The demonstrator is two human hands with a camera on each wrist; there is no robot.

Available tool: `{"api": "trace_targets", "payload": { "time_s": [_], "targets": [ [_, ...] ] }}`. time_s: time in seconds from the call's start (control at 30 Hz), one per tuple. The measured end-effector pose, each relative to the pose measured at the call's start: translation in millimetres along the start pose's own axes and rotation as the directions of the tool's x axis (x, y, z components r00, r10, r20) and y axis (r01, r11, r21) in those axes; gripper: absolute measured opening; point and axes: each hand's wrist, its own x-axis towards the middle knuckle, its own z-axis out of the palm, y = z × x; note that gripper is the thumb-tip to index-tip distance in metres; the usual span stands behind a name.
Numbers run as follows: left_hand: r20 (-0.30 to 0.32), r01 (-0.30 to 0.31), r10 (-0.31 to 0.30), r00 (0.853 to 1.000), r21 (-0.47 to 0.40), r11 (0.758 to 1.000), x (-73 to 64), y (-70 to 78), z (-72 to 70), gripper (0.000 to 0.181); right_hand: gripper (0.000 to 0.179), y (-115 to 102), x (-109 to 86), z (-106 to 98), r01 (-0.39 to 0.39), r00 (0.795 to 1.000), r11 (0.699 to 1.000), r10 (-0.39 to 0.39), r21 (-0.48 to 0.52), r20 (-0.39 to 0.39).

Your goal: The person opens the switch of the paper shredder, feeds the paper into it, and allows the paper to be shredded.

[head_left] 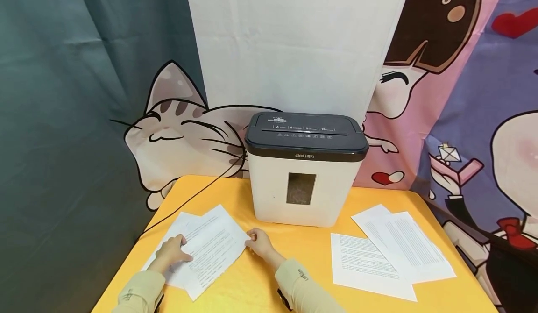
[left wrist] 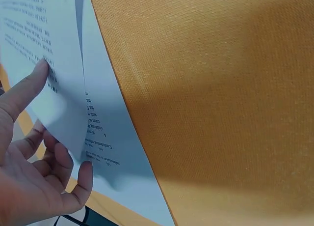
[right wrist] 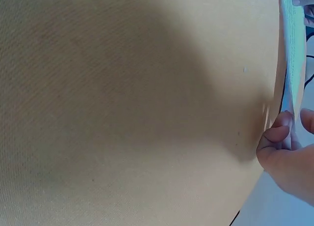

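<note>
Step in hand: judged to be the taking-up of one sheet; the upper sheet (head_left: 216,245) is handled at two edges while the lower sheet (head_left: 180,225) lies beneath it.
Next move calls for: in my judgement, firm contact at both edges and a level, even lift, so the lower sheet does not drag along and the paper does not crease.
Upper sheet, position: left of centre on the yellow table (head_left: 252,289), in front of and to the left of the paper shredder (head_left: 307,167); set askew, overlapping the lower sheet. Left wrist view shows a gap of shadow between the two, so that edge stands slightly raised.
Left hand (head_left: 171,253), pose: at the sheet's left side, reaching in from the near edge. Thumb lies along the printed face; the other fingers curl at the paper's edge, partly hidden under it. Reads as a light hold; pressure cannot be told.
Right hand (head_left: 261,244), pose: at the sheet's right corner, forearm angled in from the lower right. Fingers curled in, corner pinched between them and the thumb; the exact thumb contact is hard to make out in the right wrist view.
Right-hand papers: three overlapping printed sheets (head_left: 412,247), well apart from both hands.
</note>
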Motion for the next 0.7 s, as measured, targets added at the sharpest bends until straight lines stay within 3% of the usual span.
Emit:
{"api": "trace_targets", "payload": {
  "time_s": [0.17, 0.3, 0.5, 0.7],
  "targets": [
    [0.009, 0.005, -0.004, 1.0, -0.085, 0.996, -5.3, 0.0, -1.8, 0.032, 0.02, 2, -2.1, 2, -0.047, 0.998, 0.996, 0.049, 0.076, -0.027],
    [-0.028, -0.06, 0.055, 0.998, -0.2, 0.978, -5.9, -2.1, -2.9, 0.036, 0.016, -2, -5.4, 1, -0.036, 0.998, 0.996, 0.041, 0.079, -0.058],
    [-0.032, -0.163, 0.16, 0.987, -0.285, 0.945, 0.6, -5.3, -7.7, 0.021, 0.017, 0, -2.7, -2, -0.027, 0.995, 0.999, 0.031, 0.042, -0.094],
    [-0.013, -0.164, 0.17, 0.985, -0.344, 0.924, 3.9, -1.1, -10.6, 0.013, 0.019, 6, 1.7, -9, -0.044, 0.99, 0.994, 0.057, 0.096, -0.131]
  ]
}}
